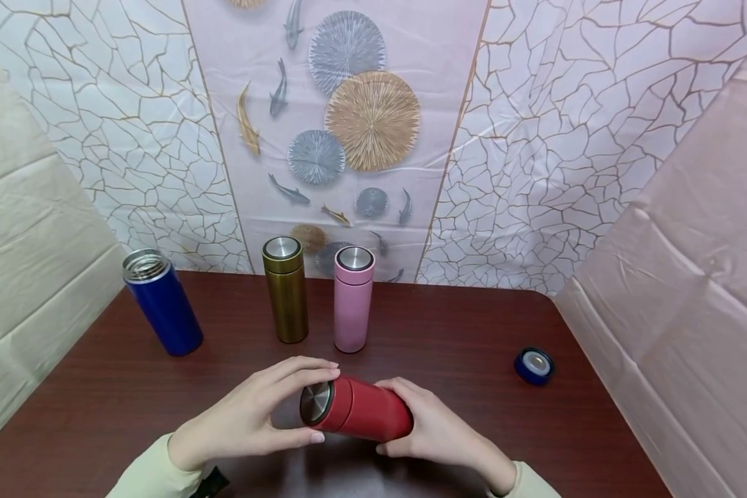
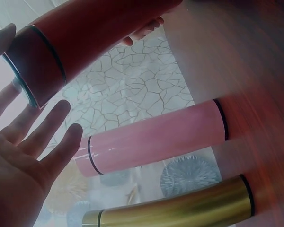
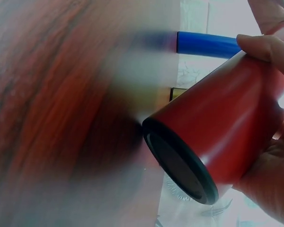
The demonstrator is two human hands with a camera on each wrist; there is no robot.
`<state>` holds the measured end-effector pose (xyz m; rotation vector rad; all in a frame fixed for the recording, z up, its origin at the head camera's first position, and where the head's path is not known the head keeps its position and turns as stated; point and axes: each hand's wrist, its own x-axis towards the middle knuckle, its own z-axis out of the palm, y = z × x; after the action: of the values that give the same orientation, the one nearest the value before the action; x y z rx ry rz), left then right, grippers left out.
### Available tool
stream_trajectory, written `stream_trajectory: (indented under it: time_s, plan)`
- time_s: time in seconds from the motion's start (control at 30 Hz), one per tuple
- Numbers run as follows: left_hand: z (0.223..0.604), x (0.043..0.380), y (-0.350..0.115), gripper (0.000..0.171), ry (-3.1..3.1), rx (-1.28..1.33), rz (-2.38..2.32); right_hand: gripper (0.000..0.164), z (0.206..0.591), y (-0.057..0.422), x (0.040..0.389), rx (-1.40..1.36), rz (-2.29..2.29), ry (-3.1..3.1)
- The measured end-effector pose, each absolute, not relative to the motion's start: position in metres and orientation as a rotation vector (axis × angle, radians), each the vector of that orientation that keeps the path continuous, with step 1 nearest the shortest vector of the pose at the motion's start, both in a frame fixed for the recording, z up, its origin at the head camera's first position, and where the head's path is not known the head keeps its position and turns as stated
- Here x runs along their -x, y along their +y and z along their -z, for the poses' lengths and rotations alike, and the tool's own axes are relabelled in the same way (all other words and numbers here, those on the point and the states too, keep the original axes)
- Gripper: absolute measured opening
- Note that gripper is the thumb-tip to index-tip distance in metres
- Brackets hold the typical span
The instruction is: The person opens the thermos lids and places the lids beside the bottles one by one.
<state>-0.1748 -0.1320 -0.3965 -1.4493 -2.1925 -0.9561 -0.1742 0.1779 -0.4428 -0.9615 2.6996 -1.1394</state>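
Observation:
A red thermos bottle [image 1: 373, 411] is held tilted over the table's front part, its steel-topped lid [image 1: 317, 402] pointing left. My right hand [image 1: 432, 425] grips its lower body, thumb on one side and fingers on the other; the black-rimmed base [image 3: 180, 165] shows in the right wrist view. At the lid end is my left hand [image 1: 255, 408], fingers spread and fairly straight, fingertips right at the lid's edge and thumb just below it. In the left wrist view the lid sits between thumb and fingers, away from the palm.
A gold thermos [image 1: 289, 297] and a pink thermos [image 1: 352, 304] stand capped behind the hands. Farther left stands a blue thermos [image 1: 168, 308] without its lid. A blue lid [image 1: 534, 366] lies upturned at the right. Patterned cloth [image 1: 523, 173] hangs behind the table.

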Motion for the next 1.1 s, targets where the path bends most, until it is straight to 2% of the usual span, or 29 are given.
stream_trajectory:
  time_s: [0.77,1.1]
  plan:
    - [0.39,0.178,-0.123,0.072,-2.0,1.35,0.681,0.073,0.444,0.181,0.175,1.018,1.16,2.671]
    - [0.388,0.18,-0.116,0.063,-1.968,1.297,0.53,0.072,0.448,0.181,0.175,1.019,1.194,2.655]
